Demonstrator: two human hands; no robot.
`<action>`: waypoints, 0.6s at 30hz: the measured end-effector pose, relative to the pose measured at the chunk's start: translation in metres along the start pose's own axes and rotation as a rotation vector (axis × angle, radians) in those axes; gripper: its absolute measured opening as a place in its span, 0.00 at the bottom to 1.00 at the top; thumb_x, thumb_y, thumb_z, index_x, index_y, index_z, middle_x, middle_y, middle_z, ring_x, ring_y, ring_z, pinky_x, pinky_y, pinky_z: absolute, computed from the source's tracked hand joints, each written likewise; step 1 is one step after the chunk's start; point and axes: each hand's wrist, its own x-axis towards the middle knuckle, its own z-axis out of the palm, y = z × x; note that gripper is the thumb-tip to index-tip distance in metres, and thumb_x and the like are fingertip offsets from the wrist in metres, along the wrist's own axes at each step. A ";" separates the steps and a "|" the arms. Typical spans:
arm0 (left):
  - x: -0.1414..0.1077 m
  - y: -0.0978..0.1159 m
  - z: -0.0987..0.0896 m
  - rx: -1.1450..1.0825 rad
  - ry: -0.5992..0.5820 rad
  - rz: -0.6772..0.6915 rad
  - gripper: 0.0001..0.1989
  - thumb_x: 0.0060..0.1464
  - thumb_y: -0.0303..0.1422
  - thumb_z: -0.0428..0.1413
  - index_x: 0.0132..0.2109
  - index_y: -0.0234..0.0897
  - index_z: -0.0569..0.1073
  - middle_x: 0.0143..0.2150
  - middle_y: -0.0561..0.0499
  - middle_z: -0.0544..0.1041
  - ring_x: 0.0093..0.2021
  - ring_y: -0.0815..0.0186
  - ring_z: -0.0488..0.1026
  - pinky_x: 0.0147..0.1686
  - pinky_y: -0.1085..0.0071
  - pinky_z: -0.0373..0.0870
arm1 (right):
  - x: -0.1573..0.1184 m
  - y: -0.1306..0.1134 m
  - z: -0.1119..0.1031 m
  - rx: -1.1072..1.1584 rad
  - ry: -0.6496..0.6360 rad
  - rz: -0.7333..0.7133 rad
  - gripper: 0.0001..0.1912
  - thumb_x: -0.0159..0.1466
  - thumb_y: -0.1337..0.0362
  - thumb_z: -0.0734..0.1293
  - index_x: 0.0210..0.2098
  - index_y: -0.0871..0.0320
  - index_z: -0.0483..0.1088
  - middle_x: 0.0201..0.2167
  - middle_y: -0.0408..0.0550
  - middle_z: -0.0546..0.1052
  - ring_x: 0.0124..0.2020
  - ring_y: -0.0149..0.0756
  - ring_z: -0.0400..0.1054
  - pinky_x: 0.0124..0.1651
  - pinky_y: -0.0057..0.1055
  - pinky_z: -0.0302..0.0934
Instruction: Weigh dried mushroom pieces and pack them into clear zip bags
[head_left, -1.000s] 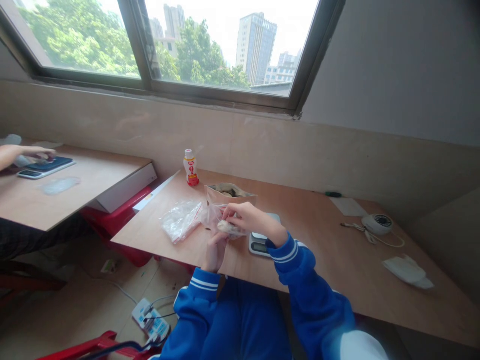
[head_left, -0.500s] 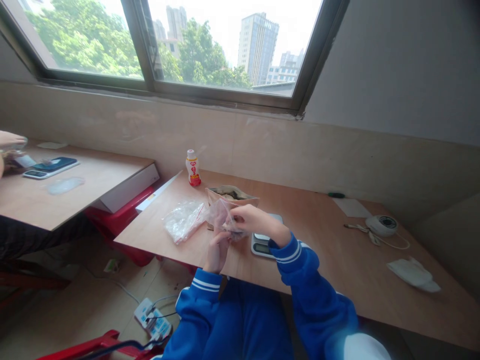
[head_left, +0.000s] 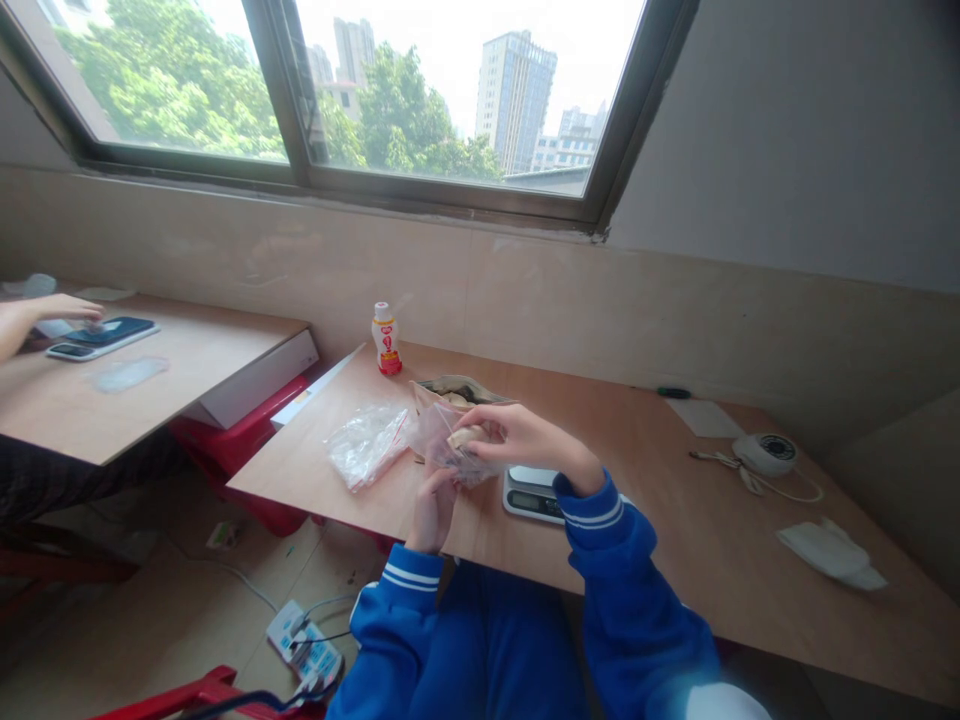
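My left hand is closed on the lower part of a clear plastic zip bag, holding it up over the table's front edge. Pinched in the fingers of my right hand is a pale, cream-coloured piece at the bag's mouth; its exact kind I cannot make out. Right behind the bag stands an open brown paper pouch with pale pieces showing inside. A small digital scale lies just below my right wrist. Left of my hands is a pile of clear plastic bags.
A white and red bottle stands at the back left. On the right lie a white round camera with its cable, a crumpled tissue and a green-black pen-like object. At the left table, another person's hand is over a scale.
My right hand has shifted slightly right and up, and the pale piece now shows in its fingers. More of the scale is visible. The other person's hand has come over their scale.
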 end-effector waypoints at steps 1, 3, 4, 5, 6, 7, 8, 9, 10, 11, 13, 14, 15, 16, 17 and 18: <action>0.000 0.000 0.000 -0.004 -0.005 0.009 0.29 0.50 0.27 0.54 0.60 0.46 0.62 0.54 0.49 0.73 0.51 0.58 0.70 0.47 0.63 0.66 | -0.002 -0.001 -0.005 0.043 0.030 0.010 0.12 0.62 0.62 0.65 0.44 0.58 0.73 0.30 0.41 0.74 0.27 0.27 0.62 0.29 0.24 0.56; -0.001 0.001 0.000 -0.016 -0.025 0.015 0.30 0.51 0.27 0.54 0.61 0.45 0.61 0.54 0.48 0.73 0.53 0.57 0.70 0.50 0.60 0.65 | -0.001 -0.002 -0.012 0.104 0.152 0.036 0.14 0.62 0.59 0.65 0.46 0.58 0.71 0.32 0.43 0.75 0.26 0.27 0.62 0.29 0.25 0.57; -0.001 0.001 -0.001 -0.021 -0.034 0.013 0.30 0.51 0.27 0.54 0.61 0.45 0.61 0.53 0.48 0.74 0.54 0.57 0.70 0.51 0.59 0.65 | 0.001 -0.001 -0.014 0.117 0.244 0.052 0.16 0.63 0.58 0.64 0.48 0.57 0.69 0.34 0.44 0.76 0.26 0.28 0.62 0.29 0.25 0.57; -0.001 0.001 -0.001 -0.025 -0.038 0.007 0.30 0.51 0.27 0.54 0.61 0.45 0.61 0.53 0.48 0.74 0.54 0.56 0.70 0.51 0.58 0.64 | 0.005 0.001 -0.014 0.120 0.337 0.068 0.17 0.63 0.56 0.64 0.49 0.57 0.67 0.35 0.44 0.76 0.26 0.28 0.62 0.30 0.26 0.58; -0.001 0.001 -0.001 -0.026 -0.035 0.001 0.30 0.51 0.27 0.54 0.61 0.45 0.61 0.53 0.48 0.74 0.55 0.56 0.70 0.52 0.58 0.64 | 0.010 0.003 -0.012 0.116 0.416 0.080 0.18 0.63 0.55 0.65 0.49 0.57 0.66 0.35 0.44 0.76 0.26 0.28 0.62 0.31 0.26 0.59; -0.001 0.000 -0.001 -0.027 -0.029 -0.004 0.30 0.51 0.27 0.55 0.61 0.45 0.61 0.53 0.48 0.74 0.55 0.56 0.69 0.52 0.57 0.64 | 0.017 0.006 -0.009 0.108 0.471 0.086 0.18 0.62 0.55 0.65 0.49 0.57 0.65 0.35 0.44 0.76 0.27 0.29 0.63 0.32 0.27 0.60; -0.001 0.000 -0.001 -0.030 -0.016 0.000 0.30 0.51 0.27 0.55 0.61 0.46 0.61 0.54 0.48 0.74 0.56 0.55 0.69 0.52 0.57 0.64 | 0.024 0.008 -0.005 0.093 0.493 0.081 0.18 0.62 0.55 0.66 0.47 0.57 0.64 0.35 0.44 0.76 0.28 0.29 0.64 0.33 0.27 0.60; -0.001 -0.001 -0.001 -0.033 0.003 0.012 0.30 0.51 0.27 0.55 0.60 0.46 0.62 0.54 0.48 0.74 0.56 0.55 0.69 0.53 0.57 0.64 | 0.031 0.010 -0.001 0.069 0.485 0.070 0.16 0.62 0.56 0.66 0.46 0.57 0.65 0.36 0.45 0.76 0.29 0.30 0.65 0.35 0.28 0.61; -0.001 -0.001 -0.001 -0.038 0.025 0.030 0.29 0.51 0.27 0.55 0.60 0.46 0.62 0.55 0.49 0.74 0.58 0.55 0.68 0.54 0.57 0.64 | 0.038 0.011 0.004 0.035 0.458 0.060 0.14 0.61 0.57 0.66 0.44 0.57 0.65 0.37 0.46 0.75 0.31 0.31 0.66 0.36 0.28 0.60; -0.001 -0.002 -0.001 -0.044 0.047 0.049 0.29 0.51 0.27 0.55 0.60 0.46 0.62 0.56 0.48 0.73 0.59 0.55 0.67 0.54 0.57 0.64 | 0.045 0.012 0.007 -0.010 0.427 0.057 0.12 0.62 0.59 0.66 0.43 0.57 0.66 0.37 0.46 0.75 0.33 0.32 0.66 0.37 0.28 0.60; 0.000 -0.002 0.000 -0.055 0.073 0.078 0.28 0.51 0.28 0.56 0.59 0.44 0.63 0.57 0.48 0.72 0.61 0.55 0.65 0.55 0.57 0.63 | 0.055 0.011 0.013 -0.114 0.372 0.073 0.10 0.62 0.61 0.66 0.42 0.57 0.68 0.35 0.46 0.75 0.35 0.33 0.66 0.38 0.28 0.59; 0.000 -0.002 0.000 -0.059 0.073 0.079 0.28 0.50 0.29 0.56 0.59 0.44 0.63 0.58 0.47 0.71 0.61 0.54 0.64 0.56 0.57 0.63 | 0.058 0.010 0.016 -0.164 0.355 0.085 0.09 0.63 0.61 0.66 0.42 0.57 0.69 0.33 0.45 0.75 0.36 0.34 0.66 0.38 0.29 0.58; 0.000 -0.001 0.000 -0.062 0.068 0.074 0.28 0.50 0.29 0.56 0.60 0.43 0.63 0.58 0.46 0.71 0.61 0.53 0.64 0.56 0.56 0.63 | 0.060 0.009 0.017 -0.209 0.348 0.093 0.09 0.64 0.61 0.65 0.42 0.56 0.69 0.32 0.45 0.75 0.36 0.35 0.66 0.39 0.29 0.58; 0.000 -0.001 0.001 -0.062 0.064 0.067 0.29 0.50 0.29 0.56 0.60 0.43 0.63 0.59 0.46 0.71 0.61 0.53 0.64 0.56 0.56 0.63 | 0.061 0.008 0.018 -0.250 0.345 0.089 0.09 0.65 0.60 0.65 0.42 0.56 0.70 0.31 0.45 0.75 0.37 0.36 0.66 0.40 0.30 0.57; -0.001 -0.001 0.001 -0.061 0.062 0.062 0.29 0.50 0.29 0.56 0.60 0.44 0.63 0.58 0.46 0.71 0.61 0.53 0.64 0.56 0.56 0.63 | 0.062 0.008 0.020 -0.287 0.339 0.071 0.10 0.66 0.59 0.64 0.43 0.56 0.71 0.32 0.46 0.76 0.38 0.36 0.65 0.42 0.30 0.57; -0.001 -0.001 0.001 -0.059 0.061 0.058 0.29 0.50 0.29 0.56 0.61 0.45 0.62 0.58 0.47 0.71 0.61 0.53 0.64 0.56 0.56 0.63 | 0.062 0.009 0.020 -0.322 0.331 0.043 0.11 0.67 0.58 0.62 0.44 0.55 0.72 0.34 0.46 0.77 0.38 0.36 0.65 0.44 0.31 0.56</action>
